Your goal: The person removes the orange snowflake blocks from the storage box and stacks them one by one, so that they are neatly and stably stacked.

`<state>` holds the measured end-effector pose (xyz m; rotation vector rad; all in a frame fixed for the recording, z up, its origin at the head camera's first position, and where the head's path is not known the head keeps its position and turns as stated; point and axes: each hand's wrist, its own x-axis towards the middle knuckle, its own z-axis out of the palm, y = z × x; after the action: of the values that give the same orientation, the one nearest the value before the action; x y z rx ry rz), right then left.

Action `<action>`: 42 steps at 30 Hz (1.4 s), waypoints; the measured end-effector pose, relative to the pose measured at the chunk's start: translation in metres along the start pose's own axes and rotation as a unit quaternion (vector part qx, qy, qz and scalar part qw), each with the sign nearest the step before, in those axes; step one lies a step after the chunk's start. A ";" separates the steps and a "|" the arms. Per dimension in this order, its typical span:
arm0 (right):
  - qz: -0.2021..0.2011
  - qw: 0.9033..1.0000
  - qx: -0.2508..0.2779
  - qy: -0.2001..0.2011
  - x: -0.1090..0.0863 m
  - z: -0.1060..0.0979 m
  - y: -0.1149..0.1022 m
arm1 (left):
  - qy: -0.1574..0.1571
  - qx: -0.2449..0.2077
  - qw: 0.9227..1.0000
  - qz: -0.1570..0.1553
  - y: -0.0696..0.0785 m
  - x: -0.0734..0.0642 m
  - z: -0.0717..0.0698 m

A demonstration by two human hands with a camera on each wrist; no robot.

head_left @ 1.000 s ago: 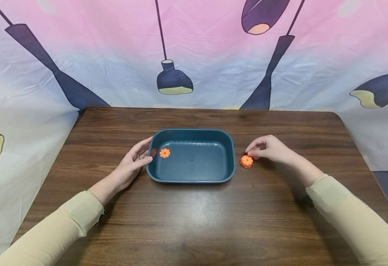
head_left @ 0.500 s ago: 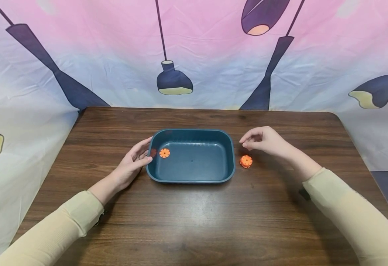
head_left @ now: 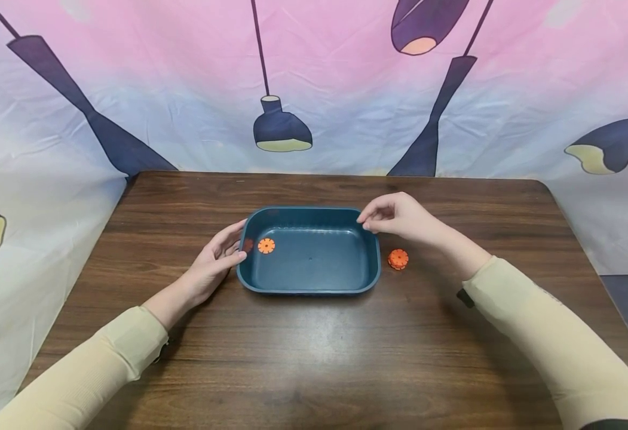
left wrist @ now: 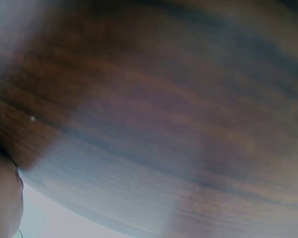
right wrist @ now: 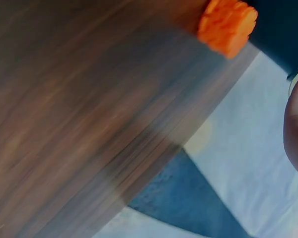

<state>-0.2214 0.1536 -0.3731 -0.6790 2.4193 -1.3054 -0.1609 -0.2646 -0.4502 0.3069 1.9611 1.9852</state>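
My left hand (head_left: pixel 211 266) holds the left end of a dark teal rectangular tray (head_left: pixel 309 292), thumb on the rim and fingers along the outer wall. A flat orange notched disc (head_left: pixel 266 245) lies on the tray's floor near the left wall. On the table right of the tray sits a small stack of orange notched discs (head_left: pixel 398 259), also visible as a blurred orange stack (right wrist: pixel 227 27) in the right wrist view. My right hand (head_left: pixel 397 216) hovers at the tray's back right corner. Its fingers are loosely bent, and nothing shows between thumb and fingertips.
The tray stands on a dark wood-grain table (head_left: pixel 314 358). Behind the table's back edge hangs a pink and blue cloth (head_left: pixel 195 77) printed with lamps. The left wrist view is mostly blurred tabletop (left wrist: pixel 139 109).
My right hand has risen from the orange stack and moved left and back to the tray's corner. The left hand, tray and disc inside have stayed put.
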 end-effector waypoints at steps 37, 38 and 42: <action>-0.064 0.993 0.015 -0.098 0.088 0.102 -0.035 | 0.002 0.008 1.000 -0.010 0.000 0.002 -0.001; -0.063 0.993 0.011 -0.099 0.089 0.104 -0.035 | 0.002 0.008 1.000 -0.010 0.000 0.002 -0.001; -0.059 0.993 -0.002 -0.101 0.089 0.112 -0.038 | 0.002 0.007 1.000 -0.011 0.000 0.002 0.000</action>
<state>-0.2332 0.0100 -0.4055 -0.9216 2.2507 -1.2105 -0.1627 -0.2644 -0.4505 0.2834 1.9735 1.9611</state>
